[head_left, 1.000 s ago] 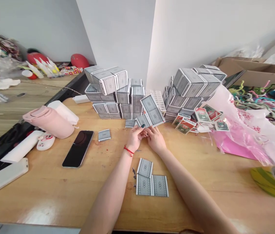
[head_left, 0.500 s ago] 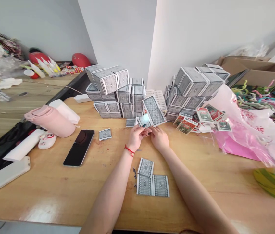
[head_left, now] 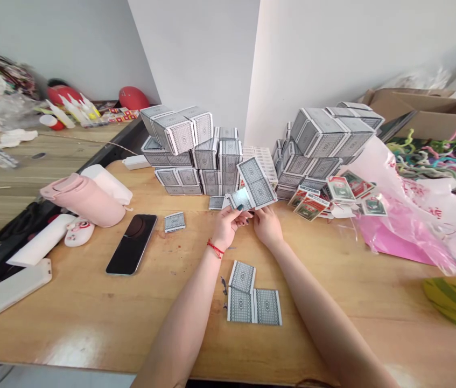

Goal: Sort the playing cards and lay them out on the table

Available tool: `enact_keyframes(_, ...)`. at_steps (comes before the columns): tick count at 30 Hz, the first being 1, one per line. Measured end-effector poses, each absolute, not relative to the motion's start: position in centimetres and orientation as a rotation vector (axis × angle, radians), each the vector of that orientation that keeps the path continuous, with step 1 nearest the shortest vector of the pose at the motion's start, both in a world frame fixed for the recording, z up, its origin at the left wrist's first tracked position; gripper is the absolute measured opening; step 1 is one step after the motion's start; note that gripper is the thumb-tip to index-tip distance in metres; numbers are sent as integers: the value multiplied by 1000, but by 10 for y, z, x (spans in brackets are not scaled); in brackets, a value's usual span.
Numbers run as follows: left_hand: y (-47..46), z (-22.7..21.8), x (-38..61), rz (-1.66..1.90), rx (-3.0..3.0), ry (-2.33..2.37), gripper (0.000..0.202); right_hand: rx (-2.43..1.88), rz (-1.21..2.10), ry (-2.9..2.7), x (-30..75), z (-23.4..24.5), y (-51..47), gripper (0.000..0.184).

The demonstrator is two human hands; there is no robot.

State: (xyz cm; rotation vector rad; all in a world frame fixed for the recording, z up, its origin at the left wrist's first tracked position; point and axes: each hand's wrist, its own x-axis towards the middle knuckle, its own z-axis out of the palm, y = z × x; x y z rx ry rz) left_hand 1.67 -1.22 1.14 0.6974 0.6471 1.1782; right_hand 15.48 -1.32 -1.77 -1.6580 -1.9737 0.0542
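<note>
Grey-backed playing cards (head_left: 258, 186), joined at an angle, are raised above the table in front of me. My left hand (head_left: 226, 223), with a red string bracelet, pinches their lower left part, the thumb on a shiny card face. Closed at their lower right edge is my right hand (head_left: 268, 226); its fingertips are partly hidden behind the cards. Between my forearms, several playing cards (head_left: 241, 304) lie face down on the table. One more small card piece (head_left: 175, 221) rests to the left of my left hand.
Blocks built of cards stand in a left stack (head_left: 187, 134) and a right stack (head_left: 320, 140). Card packs (head_left: 312, 207) lie beside the right one. A phone (head_left: 131, 245), pink tumbler (head_left: 84, 199) and white power bank (head_left: 13, 288) are left; tape (head_left: 449, 304) and plastic bags (head_left: 409, 215) are right.
My right hand has shifted slightly to the right along the lower edge of the held cards. The left hand keeps its pinch, and the cards have barely moved.
</note>
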Motion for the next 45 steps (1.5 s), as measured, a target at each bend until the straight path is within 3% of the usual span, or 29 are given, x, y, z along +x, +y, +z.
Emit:
enact_keyframes(11, -13, 11, 15, 1130, 758, 670, 18, -1635, 98, -1437, 162, -17, -18, 25)
enact_keyframes(19, -8, 7, 15, 1168, 719, 682, 33, -1429, 670, -860, 171, -8, -26, 38)
enact_keyframes(24, -11, 10, 16, 1192, 797, 709, 37, -1342, 735, -809, 172, -4, -34, 40)
enact_keyframes(29, -16, 19, 16, 1188, 818, 689, 58, -1226, 887, -776, 170, -3, -40, 36)
enact_keyframes(41, -13, 13, 15, 1166, 744, 702, 50, -1150, 1010, -762, 176, -10, -63, 34)
enact_keyframes(45, -15, 16, 16, 1134, 725, 644, 51, -999, 1171, -625, 182, -6, -58, 47)
